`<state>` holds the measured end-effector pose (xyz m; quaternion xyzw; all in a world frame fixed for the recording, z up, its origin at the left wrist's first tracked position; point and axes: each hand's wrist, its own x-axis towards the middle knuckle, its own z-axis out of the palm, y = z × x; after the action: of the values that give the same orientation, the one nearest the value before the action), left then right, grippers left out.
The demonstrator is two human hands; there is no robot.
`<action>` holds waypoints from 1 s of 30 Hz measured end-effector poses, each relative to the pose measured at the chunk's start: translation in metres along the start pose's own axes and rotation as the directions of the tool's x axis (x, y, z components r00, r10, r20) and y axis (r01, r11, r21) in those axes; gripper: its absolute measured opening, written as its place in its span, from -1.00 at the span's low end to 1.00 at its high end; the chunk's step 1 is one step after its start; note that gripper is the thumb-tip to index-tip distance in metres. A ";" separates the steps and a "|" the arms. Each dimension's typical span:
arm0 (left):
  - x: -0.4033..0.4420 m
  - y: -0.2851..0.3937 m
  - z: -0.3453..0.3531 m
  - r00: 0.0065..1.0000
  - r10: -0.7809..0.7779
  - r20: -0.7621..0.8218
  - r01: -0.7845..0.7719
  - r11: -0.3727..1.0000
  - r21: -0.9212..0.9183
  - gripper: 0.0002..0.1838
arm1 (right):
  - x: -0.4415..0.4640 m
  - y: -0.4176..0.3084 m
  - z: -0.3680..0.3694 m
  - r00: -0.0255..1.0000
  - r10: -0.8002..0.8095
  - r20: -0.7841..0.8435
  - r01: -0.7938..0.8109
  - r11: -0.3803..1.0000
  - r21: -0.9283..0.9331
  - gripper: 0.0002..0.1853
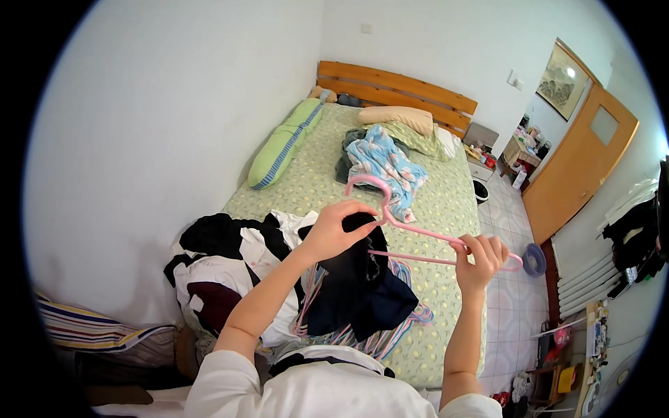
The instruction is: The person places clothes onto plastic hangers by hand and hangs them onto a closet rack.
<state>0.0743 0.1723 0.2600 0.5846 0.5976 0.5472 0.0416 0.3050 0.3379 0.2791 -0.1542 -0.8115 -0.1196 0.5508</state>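
A pink clothes hanger is held up over the bed by both my hands. My left hand is closed, thumb and fingers meeting at the hanger's neck just below the hook. My right hand grips the hanger's right arm near its end. Dark trousers or a similar dark garment hang below my left hand, and the hanger's left part disappears behind or into this cloth. Under the garment lies a pile of pink, blue and white hangers on the bed.
White, black and maroon clothes are heaped left of me on the bed. Farther back lie a blue patterned blanket, a long green bolster and a pillow. A purple basin stands on the tiled floor by the door.
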 end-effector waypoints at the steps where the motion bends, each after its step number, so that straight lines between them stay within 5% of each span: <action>1: 0.001 -0.005 0.004 0.999 0.047 -0.012 -0.047 0.999 0.014 -0.78 | -0.001 0.000 -0.003 1.000 0.014 -0.018 -0.014 1.000 -0.018 -0.78; 5: 0.002 -0.017 0.012 0.977 0.195 -0.082 -0.185 0.976 0.116 -0.89 | -0.009 -0.003 -0.003 0.997 0.060 -0.052 -0.062 0.998 -0.023 -0.80; 8: -0.004 -0.012 0.021 0.996 0.086 -0.027 -0.081 0.984 0.160 -0.89 | -0.016 -0.007 0.003 0.992 0.127 -0.020 -0.126 0.991 0.042 -0.83; 12: -0.006 -0.011 0.032 0.981 0.154 -0.122 -0.132 0.977 0.167 -0.71 | -0.018 -0.015 0.005 0.987 0.161 -0.017 -0.160 0.986 0.048 -0.89; 15: -0.006 -0.009 0.040 0.985 0.062 -0.158 -0.023 0.972 0.235 -0.58 | -0.019 -0.039 0.012 0.966 0.242 -0.088 -0.242 0.970 0.012 -0.88; 18: -0.006 -0.013 0.047 0.975 0.082 -0.205 -0.030 0.969 0.246 -0.52 | -0.048 -0.068 0.020 0.947 0.291 -0.132 -0.263 0.944 0.199 -0.80; 22: -0.006 -0.015 0.043 0.974 0.058 -0.220 -0.004 0.971 0.238 -0.55 | -0.097 -0.097 0.043 0.967 0.156 0.204 -0.250 0.753 0.609 -0.75; 26: -0.012 -0.019 0.033 0.966 0.025 -0.259 0.021 0.985 0.174 -0.63 | -0.118 -0.113 0.064 0.816 0.136 0.562 -0.493 0.671 0.554 -0.57; 30: -0.014 -0.024 0.026 0.929 0.030 -0.368 0.010 0.994 0.108 -0.59 | -0.148 -0.114 0.090 0.734 0.204 0.648 -0.612 0.613 0.500 -0.52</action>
<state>0.0810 0.1845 0.2250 0.4757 0.6205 0.6144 -0.1058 0.2358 0.2473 0.1055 -0.1549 -0.8527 0.3718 0.3326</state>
